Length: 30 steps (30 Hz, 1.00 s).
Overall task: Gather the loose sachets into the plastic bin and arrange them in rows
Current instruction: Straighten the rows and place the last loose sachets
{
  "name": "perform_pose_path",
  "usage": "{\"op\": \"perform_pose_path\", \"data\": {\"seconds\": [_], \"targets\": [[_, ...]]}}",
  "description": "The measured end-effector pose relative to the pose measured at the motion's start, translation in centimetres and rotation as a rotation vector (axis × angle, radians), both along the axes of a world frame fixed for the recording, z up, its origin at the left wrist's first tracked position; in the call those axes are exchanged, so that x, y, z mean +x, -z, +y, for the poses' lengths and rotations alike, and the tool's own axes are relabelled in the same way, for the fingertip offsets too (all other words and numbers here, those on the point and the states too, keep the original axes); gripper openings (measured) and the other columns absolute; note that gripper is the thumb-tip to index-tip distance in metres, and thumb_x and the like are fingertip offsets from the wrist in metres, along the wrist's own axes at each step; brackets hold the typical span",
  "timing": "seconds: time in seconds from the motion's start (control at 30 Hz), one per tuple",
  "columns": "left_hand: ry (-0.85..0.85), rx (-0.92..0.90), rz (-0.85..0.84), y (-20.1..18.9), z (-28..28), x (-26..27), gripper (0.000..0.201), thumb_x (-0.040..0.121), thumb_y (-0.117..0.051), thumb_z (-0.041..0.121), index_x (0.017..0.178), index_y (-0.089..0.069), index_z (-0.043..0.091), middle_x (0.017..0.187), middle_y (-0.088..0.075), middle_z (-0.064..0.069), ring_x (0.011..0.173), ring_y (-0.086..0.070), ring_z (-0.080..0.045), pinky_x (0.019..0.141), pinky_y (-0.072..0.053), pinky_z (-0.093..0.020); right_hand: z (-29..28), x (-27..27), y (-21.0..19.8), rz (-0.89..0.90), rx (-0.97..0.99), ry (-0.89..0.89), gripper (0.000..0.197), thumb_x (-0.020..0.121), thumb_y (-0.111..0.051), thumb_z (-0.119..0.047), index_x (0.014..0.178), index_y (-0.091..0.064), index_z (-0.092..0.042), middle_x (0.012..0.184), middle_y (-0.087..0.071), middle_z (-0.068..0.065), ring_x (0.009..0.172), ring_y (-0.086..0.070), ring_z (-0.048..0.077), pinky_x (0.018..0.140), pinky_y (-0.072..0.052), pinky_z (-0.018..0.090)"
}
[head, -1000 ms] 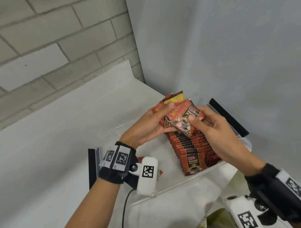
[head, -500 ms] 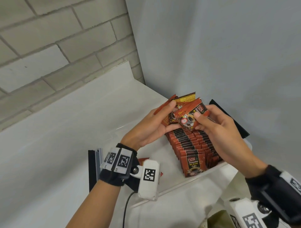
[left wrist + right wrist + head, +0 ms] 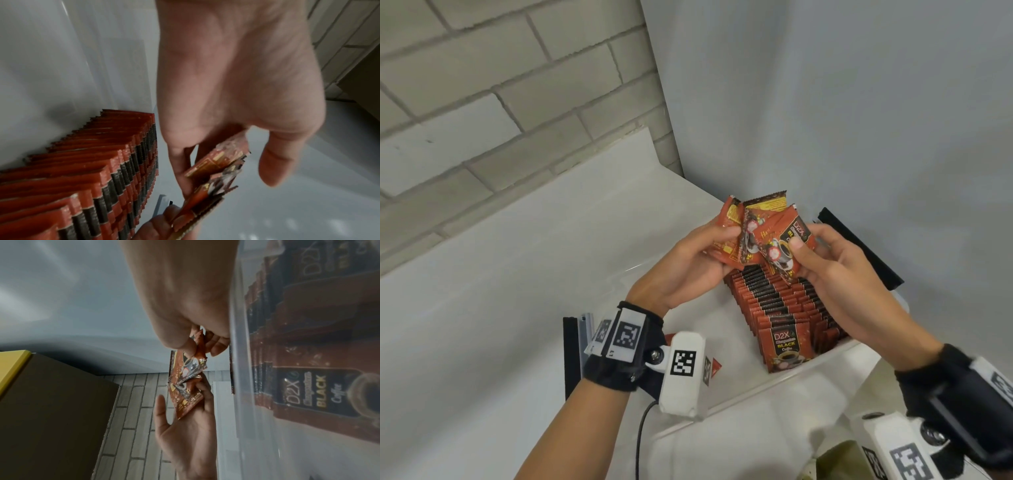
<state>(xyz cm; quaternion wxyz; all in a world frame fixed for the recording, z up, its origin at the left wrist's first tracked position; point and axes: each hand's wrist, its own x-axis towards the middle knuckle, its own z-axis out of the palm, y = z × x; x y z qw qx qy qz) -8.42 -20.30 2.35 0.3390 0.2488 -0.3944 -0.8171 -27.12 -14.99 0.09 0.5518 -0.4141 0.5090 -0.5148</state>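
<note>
A: Where do the sachets stand?

B: The left hand holds a small fan of coffee sachets above the far end of the clear plastic bin, thumb on top and fingers curled beneath. The right hand pinches the front sachet between thumb and fingers. A tidy row of sachets already stands on edge along the bin's right side; its left side looks unfilled.

A: How will they handle?

B: Light, I'd judge, and thin, with glossy foil that could slide apart in a fan. Best pinched flat across the faces near the middle, not by the crimped serrated ends.

A: Any writing?

B: "D2X", "BLACK" and "Coffee" on the front packet of the row, over a pictured cup. A middle line is too small to read. The held packets show "D2X" and yellow panels.

A: The desk?

B: White, in a corner against brick and a plain wall.
</note>
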Motion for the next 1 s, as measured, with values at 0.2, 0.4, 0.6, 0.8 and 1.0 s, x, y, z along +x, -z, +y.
{"op": "perform_pose_path", "data": {"seconds": [0.2, 0.4, 0.6, 0.8, 1.0], "targets": [[0.037, 0.047, 0.047, -0.1, 0.4, -0.3, 0.046, 0.074, -0.073, 0.020, 0.118, -0.064, 0.011, 0.112, -0.068, -0.009, 0.103, -0.065, -0.018, 0.083, -0.053, -0.028, 0.1, 0.1, 0.0, 0.020, 0.034, -0.080, 0.040, 0.080, -0.061, -0.038, 0.116, -0.056, -0.022, 0.105, -0.072, 0.002, 0.094, -0.071, 0.023, 0.084, -0.055, 0.042], [0.004, -0.186, -0.100, -0.1, 1.2, -1.4, 0.063, 0.077, -0.065, 0.022, 0.136, -0.041, 0.024, 0.117, -0.066, 0.000, 0.110, -0.061, -0.018, 0.090, -0.050, -0.028, -0.1, -0.1, 0.0, -0.181, 0.106, -0.055, 0.030, 0.093, -0.055, -0.019, 0.121, -0.054, -0.010, 0.113, -0.069, 0.013, 0.101, -0.068, 0.028, 0.092, -0.053, 0.042], [0.064, -0.369, -0.266, -0.2, 0.9, -1.8, 0.097, 0.059, -0.086, 0.018, 0.140, -0.033, 0.023, 0.127, -0.057, -0.012, 0.117, -0.057, -0.028, 0.103, -0.044, -0.045, -0.5, 0.0, -0.8, -0.385, 0.189, -0.100, 0.037, 0.086, -0.055, -0.017, 0.117, -0.054, 0.003, 0.115, -0.067, 0.021, 0.103, -0.068, 0.026, 0.084, -0.058, 0.032], [0.046, -0.512, -0.405, -0.5, 0.5, -1.9, 0.090, 0.068, -0.072, -0.019, 0.138, -0.030, 0.018, 0.128, -0.051, -0.016, 0.115, -0.058, -0.026, 0.098, -0.049, -0.036, -0.6, 0.8, -0.8, -0.330, 0.231, -0.207, 0.041, 0.098, -0.046, -0.029, 0.130, -0.051, -0.002, 0.122, -0.065, 0.017, 0.114, -0.063, 0.025, 0.098, -0.051, 0.036], [0.055, -0.604, -0.446, -1.3, 0.3, -2.7, 0.062, 0.081, -0.069, -0.003, 0.130, -0.035, 0.013, 0.138, -0.045, -0.011, 0.124, -0.051, -0.018, 0.105, -0.043, -0.032, -0.3, 0.9, -0.7, -0.168, 0.139, -0.272, 0.053, 0.097, -0.040, -0.047, 0.119, -0.061, -0.004, 0.096, -0.065, 0.007, 0.084, -0.058, 0.014, 0.088, -0.049, 0.033]]}}
